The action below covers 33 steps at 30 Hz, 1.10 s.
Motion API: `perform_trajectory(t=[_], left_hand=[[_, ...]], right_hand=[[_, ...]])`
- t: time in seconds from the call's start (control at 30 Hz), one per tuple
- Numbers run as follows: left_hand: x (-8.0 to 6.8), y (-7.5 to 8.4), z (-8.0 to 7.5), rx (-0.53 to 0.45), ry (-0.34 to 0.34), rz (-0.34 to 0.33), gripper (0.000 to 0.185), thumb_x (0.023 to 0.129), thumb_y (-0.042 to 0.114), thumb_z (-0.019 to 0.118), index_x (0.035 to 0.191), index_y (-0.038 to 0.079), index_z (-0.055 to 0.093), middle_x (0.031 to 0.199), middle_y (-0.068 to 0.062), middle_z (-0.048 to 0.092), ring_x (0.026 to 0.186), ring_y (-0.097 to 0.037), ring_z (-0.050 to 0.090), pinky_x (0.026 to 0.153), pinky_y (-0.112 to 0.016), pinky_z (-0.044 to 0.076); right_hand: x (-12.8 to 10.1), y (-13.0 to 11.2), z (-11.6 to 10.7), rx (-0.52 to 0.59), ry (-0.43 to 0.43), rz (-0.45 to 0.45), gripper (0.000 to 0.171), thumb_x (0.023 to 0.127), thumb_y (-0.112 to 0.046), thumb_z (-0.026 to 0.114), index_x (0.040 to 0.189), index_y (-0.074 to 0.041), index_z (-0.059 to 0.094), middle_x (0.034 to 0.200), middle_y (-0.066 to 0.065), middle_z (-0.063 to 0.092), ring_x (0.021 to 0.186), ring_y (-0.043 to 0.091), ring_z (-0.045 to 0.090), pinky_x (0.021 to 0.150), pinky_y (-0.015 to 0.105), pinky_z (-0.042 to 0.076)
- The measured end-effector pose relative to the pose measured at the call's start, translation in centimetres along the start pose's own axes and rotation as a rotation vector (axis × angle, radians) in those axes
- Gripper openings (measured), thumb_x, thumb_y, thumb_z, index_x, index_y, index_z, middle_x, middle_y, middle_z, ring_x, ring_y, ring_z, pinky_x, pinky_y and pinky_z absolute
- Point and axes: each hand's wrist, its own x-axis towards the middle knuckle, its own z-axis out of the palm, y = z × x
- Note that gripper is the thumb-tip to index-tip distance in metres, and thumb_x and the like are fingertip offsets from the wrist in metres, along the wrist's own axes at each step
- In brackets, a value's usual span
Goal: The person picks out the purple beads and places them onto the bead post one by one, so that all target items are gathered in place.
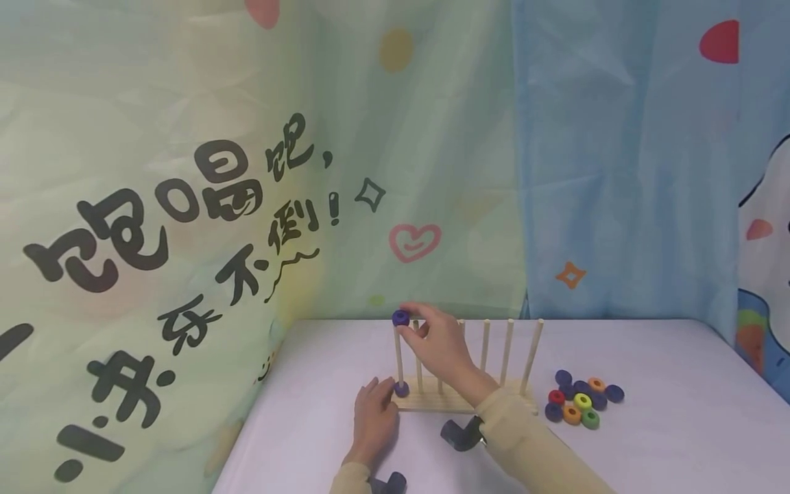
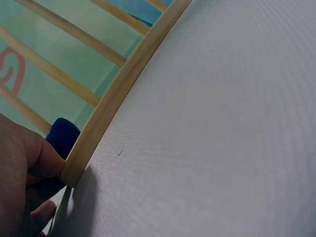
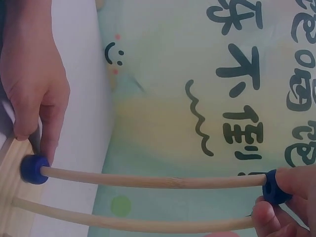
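A wooden peg rack [image 1: 457, 403] with several upright dowels stands on the table. My left hand [image 1: 375, 417] holds the left end of its base, the thumb close beside a blue bead [image 1: 401, 390] that sits at the foot of the leftmost dowel [image 3: 148, 179]. Up at that dowel's top, my right hand [image 1: 441, 343] pinches a second blue bead [image 1: 400, 318] between thumb and fingers. The right wrist view shows this bead [image 3: 275, 187] right at the dowel's tip, its hole partly visible. The other dowels carry no beads where they show.
Right of the rack lies a loose group of beads: several dark blue ones [image 1: 614, 393], a red one [image 1: 556, 397], a yellow one [image 1: 583, 402], a green one [image 1: 590, 419] and orange ones [image 1: 572, 415]. Printed curtains [image 1: 407, 171] hang behind and left of the white table [image 1: 296, 425].
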Motion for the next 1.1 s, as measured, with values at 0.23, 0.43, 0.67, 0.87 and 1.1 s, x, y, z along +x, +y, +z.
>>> perform_trajectory(t=[0.23,0.43,0.67,0.87,1.1], left_hand=[[0.0,0.1,-0.1,0.002,-0.009,-0.007,0.043,0.077,0.006,0.052,0.12,0.011,0.059,0.121,-0.003,0.059,0.126,-0.03,0.039,0.109,-0.05,0.016],[0.0,0.1,-0.1,0.002,-0.007,-0.012,0.043,0.077,0.007,0.052,0.119,0.011,0.059,0.121,-0.003,0.059,0.126,-0.03,0.039,0.109,-0.049,0.016],[0.1,-0.1,0.1,0.024,-0.007,-0.01,0.043,0.077,0.007,0.052,0.119,0.011,0.059,0.121,-0.003,0.059,0.126,-0.029,0.039,0.109,-0.049,0.017],[0.1,0.0,0.0,0.021,-0.016,-0.029,0.044,0.077,0.007,0.052,0.12,0.012,0.058,0.122,-0.002,0.058,0.127,-0.028,0.038,0.11,-0.048,0.016],[0.1,0.0,-0.1,0.014,-0.012,-0.023,0.044,0.077,0.007,0.052,0.12,0.012,0.058,0.121,-0.002,0.059,0.127,-0.028,0.038,0.11,-0.047,0.016]], right_hand=[[0.4,-0.1,0.2,-0.003,-0.012,0.0,0.033,0.08,-0.022,0.068,0.112,-0.02,0.063,0.099,-0.008,0.067,0.045,0.005,0.046,0.035,0.023,0.036],[0.5,0.1,0.7,-0.009,-0.021,-0.012,0.032,0.079,-0.022,0.069,0.111,-0.02,0.062,0.1,-0.008,0.067,0.044,0.005,0.045,0.036,0.022,0.036],[0.2,0.5,1.0,-0.054,-0.022,-0.015,0.033,0.078,-0.023,0.07,0.109,-0.018,0.063,0.095,-0.01,0.066,0.048,0.004,0.045,0.041,0.022,0.038],[-0.2,0.9,1.4,-0.075,-0.04,-0.008,0.031,0.078,-0.024,0.069,0.108,-0.02,0.063,0.096,-0.011,0.064,0.048,0.004,0.044,0.04,0.022,0.037],[-0.6,1.1,1.4,-0.08,-0.037,-0.004,0.029,0.079,-0.023,0.069,0.107,-0.02,0.063,0.097,-0.009,0.064,0.048,0.002,0.046,0.04,0.021,0.039]])
